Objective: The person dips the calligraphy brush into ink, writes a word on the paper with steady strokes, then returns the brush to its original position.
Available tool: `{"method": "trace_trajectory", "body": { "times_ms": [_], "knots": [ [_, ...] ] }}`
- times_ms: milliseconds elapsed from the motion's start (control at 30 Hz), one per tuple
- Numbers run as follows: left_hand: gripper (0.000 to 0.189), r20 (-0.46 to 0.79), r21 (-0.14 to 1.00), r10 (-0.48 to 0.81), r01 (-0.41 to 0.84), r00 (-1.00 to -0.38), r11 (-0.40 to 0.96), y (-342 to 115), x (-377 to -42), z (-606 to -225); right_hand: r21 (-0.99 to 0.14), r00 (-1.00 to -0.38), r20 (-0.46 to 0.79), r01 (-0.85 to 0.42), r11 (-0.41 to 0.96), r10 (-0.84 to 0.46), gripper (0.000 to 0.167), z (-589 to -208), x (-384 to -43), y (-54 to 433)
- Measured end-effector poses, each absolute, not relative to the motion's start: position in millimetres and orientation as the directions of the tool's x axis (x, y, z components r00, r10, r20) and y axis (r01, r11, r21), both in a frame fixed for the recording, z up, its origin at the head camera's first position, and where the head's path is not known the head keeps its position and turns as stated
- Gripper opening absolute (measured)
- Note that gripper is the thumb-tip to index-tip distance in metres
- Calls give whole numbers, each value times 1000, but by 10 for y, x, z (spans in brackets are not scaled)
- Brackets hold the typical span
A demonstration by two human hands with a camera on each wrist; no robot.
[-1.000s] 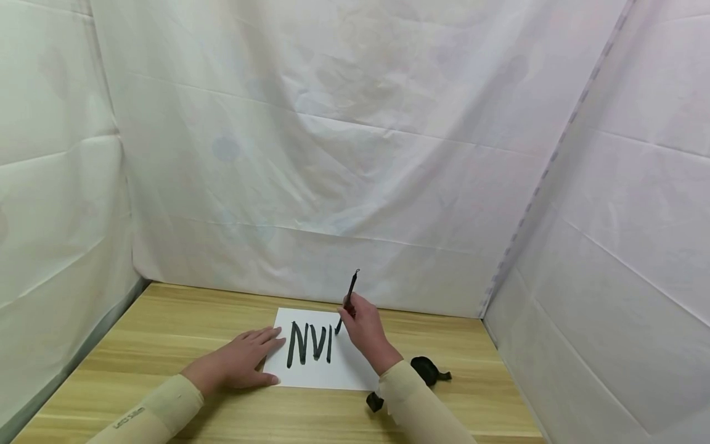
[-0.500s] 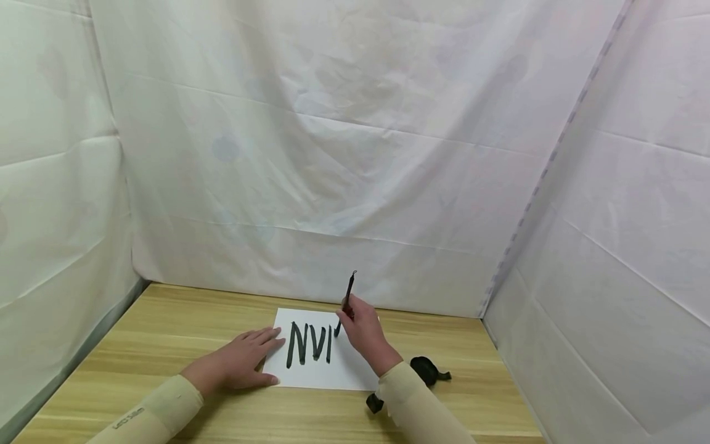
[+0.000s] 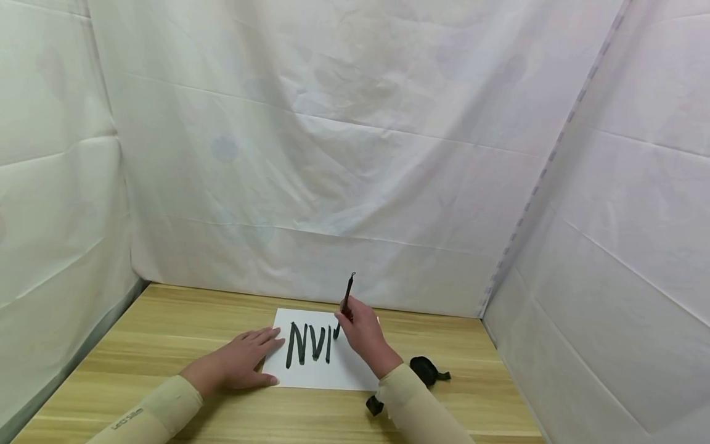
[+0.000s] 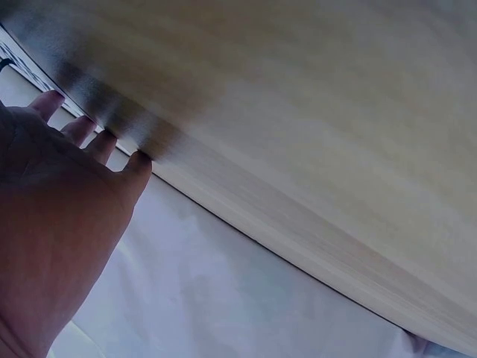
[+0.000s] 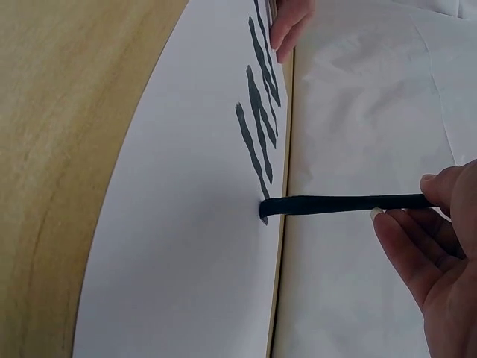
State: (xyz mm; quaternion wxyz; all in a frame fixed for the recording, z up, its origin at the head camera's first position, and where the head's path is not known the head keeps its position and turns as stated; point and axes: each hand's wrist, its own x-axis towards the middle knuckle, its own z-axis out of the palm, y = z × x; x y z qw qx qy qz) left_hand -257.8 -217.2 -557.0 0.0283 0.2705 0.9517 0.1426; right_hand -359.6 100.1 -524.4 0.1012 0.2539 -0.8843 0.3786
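Observation:
A white sheet of paper lies on the wooden table, with the black brush strokes "NVI" across it. My right hand pinches a dark calligraphy brush, held steeply with a hanging loop at its top end. In the right wrist view the brush has its bristles bent against the paper, at the end of the newest stroke. My left hand lies flat with fingers spread, its fingertips and thumb resting on the paper's left edge. In the left wrist view the fingers of that hand reach out straight.
A round black object with a short handle-like end sits right of my right forearm. A small black block is at the paper's lower right, partly behind the sleeve. White cloth hangs behind the table and on both sides.
The brush and my right hand have moved slightly down toward me, and a short dark stroke shows just right of the "I". My left hand has stayed in place.

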Motion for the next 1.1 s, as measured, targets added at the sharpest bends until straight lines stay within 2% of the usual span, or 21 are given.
{"method": "trace_trajectory", "body": {
  "times_ms": [1100],
  "knots": [
    [97, 9, 279, 518, 500, -855, 820, -2181, -2561, -5566, -602, -830, 363, -556, 573, -424, 15, -5217, -3477, 1034]
  ]
}}
